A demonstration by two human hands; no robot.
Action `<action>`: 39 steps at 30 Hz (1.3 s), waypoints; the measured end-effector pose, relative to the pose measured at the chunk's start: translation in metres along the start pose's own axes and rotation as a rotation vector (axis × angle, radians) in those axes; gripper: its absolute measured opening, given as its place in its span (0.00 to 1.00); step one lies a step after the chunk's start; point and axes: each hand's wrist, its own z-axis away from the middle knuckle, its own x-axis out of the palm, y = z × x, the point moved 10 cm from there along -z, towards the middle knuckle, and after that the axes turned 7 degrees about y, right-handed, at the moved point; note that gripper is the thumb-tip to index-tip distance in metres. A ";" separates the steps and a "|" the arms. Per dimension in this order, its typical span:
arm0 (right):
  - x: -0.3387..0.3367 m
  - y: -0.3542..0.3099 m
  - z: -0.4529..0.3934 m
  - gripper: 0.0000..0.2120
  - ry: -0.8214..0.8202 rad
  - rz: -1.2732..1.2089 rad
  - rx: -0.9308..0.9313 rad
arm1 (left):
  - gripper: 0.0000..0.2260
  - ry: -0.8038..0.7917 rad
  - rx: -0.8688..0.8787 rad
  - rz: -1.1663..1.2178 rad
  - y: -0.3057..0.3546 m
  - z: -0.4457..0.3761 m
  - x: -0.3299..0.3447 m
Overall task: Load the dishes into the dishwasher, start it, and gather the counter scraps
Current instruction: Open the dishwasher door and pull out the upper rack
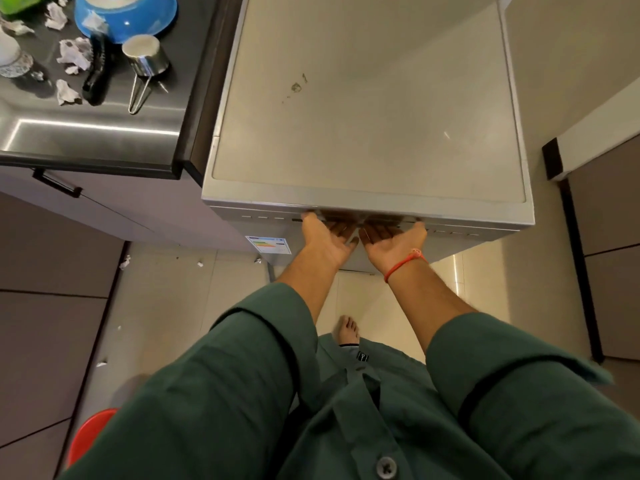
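The grey dishwasher point(363, 109) stands in front of me, its door closed. My left hand point(325, 239) and my right hand point(393, 242) are side by side, palms up, with the fingers hooked into the handle recess point(363, 218) under the top edge of the door; the fingertips are hidden inside. On the dark counter point(104, 133) to the left lie a blue bowl point(126, 15), a steel cup with a wire handle point(145, 58), a black brush point(98, 67) and several crumpled paper scraps point(74, 55).
A green object point(20, 1) and a white container point(8, 50) sit at the counter's far left. Small paper bits point(125, 262) lie on the floor tiles. A red round object point(90, 434) stands at the lower left. Cabinet fronts flank both sides.
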 end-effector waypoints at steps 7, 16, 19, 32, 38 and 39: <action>0.001 0.010 0.000 0.42 -0.115 -0.037 0.111 | 0.36 -0.065 -0.003 0.025 -0.008 -0.003 -0.005; 0.002 0.015 -0.001 0.47 -0.072 0.016 0.131 | 0.39 0.044 -0.021 -0.068 -0.006 0.012 0.001; 0.002 0.015 -0.002 0.45 -0.050 -0.019 0.110 | 0.40 0.077 -0.059 -0.064 -0.009 0.013 -0.001; -0.011 0.028 0.009 0.47 0.275 -0.024 -0.017 | 0.46 0.147 -0.060 0.047 -0.029 0.006 -0.013; -0.028 0.034 0.023 0.45 0.318 -0.045 0.008 | 0.44 0.174 -0.121 -0.041 -0.037 0.013 -0.040; -0.033 0.034 0.022 0.45 0.319 -0.035 0.014 | 0.42 0.186 -0.112 -0.069 -0.035 0.015 -0.042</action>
